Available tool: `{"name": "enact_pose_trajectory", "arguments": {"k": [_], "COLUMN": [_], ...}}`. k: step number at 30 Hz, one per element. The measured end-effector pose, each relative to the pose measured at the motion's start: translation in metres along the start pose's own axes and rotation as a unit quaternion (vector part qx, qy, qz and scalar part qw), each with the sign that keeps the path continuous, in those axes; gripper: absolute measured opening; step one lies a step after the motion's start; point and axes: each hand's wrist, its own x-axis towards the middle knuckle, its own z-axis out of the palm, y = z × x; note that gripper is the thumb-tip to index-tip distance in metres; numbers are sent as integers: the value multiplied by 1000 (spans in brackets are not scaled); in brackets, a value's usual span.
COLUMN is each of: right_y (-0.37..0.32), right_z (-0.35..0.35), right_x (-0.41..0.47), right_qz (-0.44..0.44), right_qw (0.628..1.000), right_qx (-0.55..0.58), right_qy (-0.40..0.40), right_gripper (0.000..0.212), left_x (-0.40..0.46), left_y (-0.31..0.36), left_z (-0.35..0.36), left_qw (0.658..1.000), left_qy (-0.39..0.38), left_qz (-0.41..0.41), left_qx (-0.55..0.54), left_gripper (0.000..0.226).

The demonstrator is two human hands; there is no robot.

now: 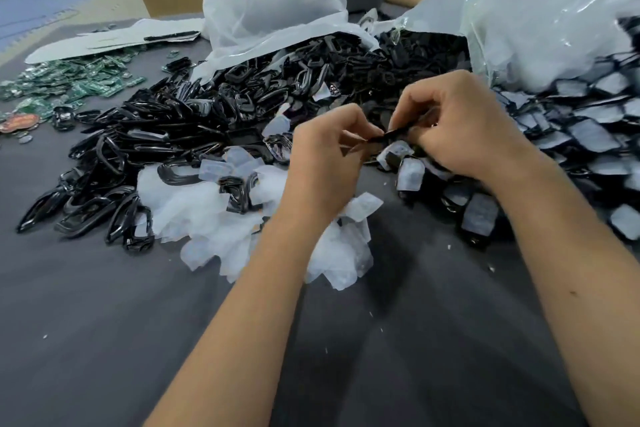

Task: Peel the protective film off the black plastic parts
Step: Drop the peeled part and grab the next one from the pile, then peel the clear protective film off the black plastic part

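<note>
**Viewer:** Nearest the camera, what do you see?

**Me:** Two bare forearms reach up from the bottom edge over a dark grey table (104,340). They converge toward the middle of my view, wrists bent slightly inward.

**Viewer:** How are the hands set?

**Me:** Both are curled. I see the left hand (325,152) with its back to me, fingertips drawn together and pinching one end of a small black part (389,135). From the other side, the right hand (460,125) has its fingers wrapped around the same part. That part sits raised between the two hands, above the table. Whether film is lifting off it, I cannot tell; it is too small and blurred.

**Viewer:** What lies around them?

**Me:** Just below the left wrist I see a heap of peeled film pieces (207,215), pale and crumpled. Left of that spreads a pile of glossy black frames (145,135). On the right lie black parts with film still on (588,135). Behind the hands, two clear bags (270,14) spill more black parts.
</note>
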Motion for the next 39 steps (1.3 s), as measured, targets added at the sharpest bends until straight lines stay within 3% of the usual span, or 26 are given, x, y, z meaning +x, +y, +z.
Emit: {"name": "enact_pose_trajectory", "arguments": {"k": [6, 10, 12, 15, 19, 26, 30, 34, 39], "right_y": [15, 18, 21, 26, 28, -8, -31, -37, -34], "right_z": [-41, -59, -58, -54, -55, -32, 20, 74, 114], "right_x": [-11, -10, -11, -15, -14, 1, 21, 45, 65], "right_qz": [74, 107, 122, 123, 141, 100, 55, 43, 53], "right_qw": [991, 981, 975, 973, 973, 987, 995, 993, 983], "right_qx": [-111, -162, -183, -191, -183, -97, -74, -86, -147], "right_qy": [27, 24, 0, -28, -28, 79, 29, -64, -97], "right_gripper": [49, 45, 43, 43, 41, 43, 40, 39, 32], "left_x": [21, 23, 23, 24, 20, 9, 1, -5, -10], "left_y": [29, 42, 40, 37, 39, 30, 11, -16, -44], "left_z": [62, 92, 99, 102, 97, 49, -6, -63, -92], "left_qw": [980, 974, 966, 958, 969, 976, 965, 917, 892], "left_qy": [32, 33, -13, -64, -52, 17, 118, 208, 154], "left_qz": [131, 142, 144, 117, 95, 56, -8, -73, -138], "left_qx": [144, 173, 217, 253, 222, 210, 236, 332, 402], "left_gripper": [9, 28, 20, 17, 21, 19, 20, 22, 39]}}
